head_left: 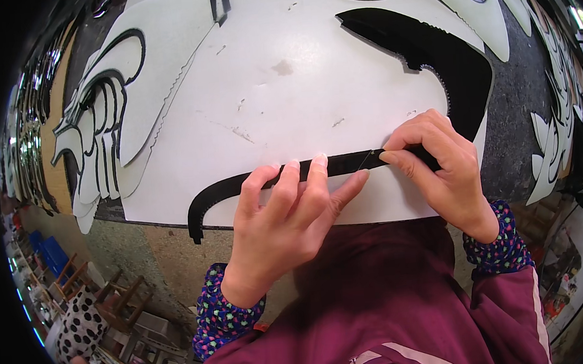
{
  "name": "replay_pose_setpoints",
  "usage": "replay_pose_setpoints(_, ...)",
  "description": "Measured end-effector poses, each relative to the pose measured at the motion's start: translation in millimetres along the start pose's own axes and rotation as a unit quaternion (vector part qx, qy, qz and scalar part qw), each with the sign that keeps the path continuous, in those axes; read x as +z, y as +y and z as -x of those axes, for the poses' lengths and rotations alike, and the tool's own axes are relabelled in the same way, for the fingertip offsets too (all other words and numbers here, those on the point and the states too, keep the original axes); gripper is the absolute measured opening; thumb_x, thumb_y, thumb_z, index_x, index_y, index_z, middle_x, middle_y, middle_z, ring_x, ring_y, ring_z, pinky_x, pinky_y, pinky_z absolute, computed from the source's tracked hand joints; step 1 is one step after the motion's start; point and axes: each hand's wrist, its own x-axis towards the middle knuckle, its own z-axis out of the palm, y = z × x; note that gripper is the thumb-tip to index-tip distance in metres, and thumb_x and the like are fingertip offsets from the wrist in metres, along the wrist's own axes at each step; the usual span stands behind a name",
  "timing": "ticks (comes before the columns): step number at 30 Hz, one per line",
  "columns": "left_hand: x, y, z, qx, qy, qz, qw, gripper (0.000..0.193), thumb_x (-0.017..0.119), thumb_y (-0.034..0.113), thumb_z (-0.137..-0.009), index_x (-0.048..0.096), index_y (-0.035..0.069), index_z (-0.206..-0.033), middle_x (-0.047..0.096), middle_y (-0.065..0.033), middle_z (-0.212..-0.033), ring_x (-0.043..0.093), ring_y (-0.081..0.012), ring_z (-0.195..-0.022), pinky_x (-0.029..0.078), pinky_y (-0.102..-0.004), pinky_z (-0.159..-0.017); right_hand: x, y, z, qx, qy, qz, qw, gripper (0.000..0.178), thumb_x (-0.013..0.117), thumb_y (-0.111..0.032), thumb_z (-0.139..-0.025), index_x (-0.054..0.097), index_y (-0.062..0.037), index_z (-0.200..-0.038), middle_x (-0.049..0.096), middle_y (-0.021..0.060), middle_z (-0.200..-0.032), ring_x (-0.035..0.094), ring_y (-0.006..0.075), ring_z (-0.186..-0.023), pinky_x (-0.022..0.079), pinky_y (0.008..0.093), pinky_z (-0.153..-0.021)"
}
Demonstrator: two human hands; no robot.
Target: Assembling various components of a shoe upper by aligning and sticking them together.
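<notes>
A narrow black strip (221, 190) with a hooked left end lies along the near edge of the white board. My left hand (284, 226) grips it, fingertips along the far edge and thumb at the near edge. At the strip's right end my right hand (439, 171) is closed in a pinch, thumb against fingers. A thin slanting line crosses the strip between both thumbs; whether it is a thread or a seam I cannot tell. Beyond the right hand lies a broad, curved black piece (463, 68) with notched inner edges. My right hand hides where it meets the strip.
Stacked white cut pieces with black edges (160, 49) lie on the left of the white board (257, 83). More white pieces (458, 8) fan out at the far right. Wooden stools (121, 302) and a spotted cloth (82, 325) are on the lower left.
</notes>
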Motion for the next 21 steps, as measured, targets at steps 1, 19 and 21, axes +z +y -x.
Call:
replay_pose_setpoints(1,0,0,0,0.0,0.003,0.005,1.0,0.027,0.07,0.02,-0.086,0.078,0.026,-0.112,0.063,-0.0019,-0.108,0.057,-0.0176,-0.096,0.049,-0.0358,-0.08,0,0,0,0.0,-0.001,-0.001,1.0,0.016,0.076,0.002,-0.076,0.065,-0.0035,-0.086,0.064,0.0057,-0.081,0.059,0.0231,-0.075,0.046,0.0323,-0.073)
replay_pose_setpoints(19,-4,-1,0,-0.011,-0.02,0.049,0.999,0.034,0.069,0.016,-0.085,0.076,0.023,-0.117,0.062,-0.003,-0.112,0.054,-0.0195,-0.099,0.048,-0.0375,-0.082,-1,-2,0,0.007,-0.012,0.014,1.0,0.013,0.076,0.002,-0.079,0.066,-0.0015,-0.086,0.064,0.0063,-0.083,0.058,0.0209,-0.078,0.046,0.0306,-0.069)
replay_pose_setpoints(21,-10,0,-1,-0.015,-0.045,0.047,0.998,0.037,0.068,0.015,-0.085,0.075,0.026,-0.12,0.061,-0.003,-0.114,0.052,-0.0196,-0.102,0.047,-0.0375,-0.084,0,-3,0,0.003,-0.01,0.02,1.0,0.013,0.076,0.002,-0.079,0.066,-0.0016,-0.087,0.064,0.0062,-0.082,0.058,0.0209,-0.078,0.047,0.0308,-0.069)
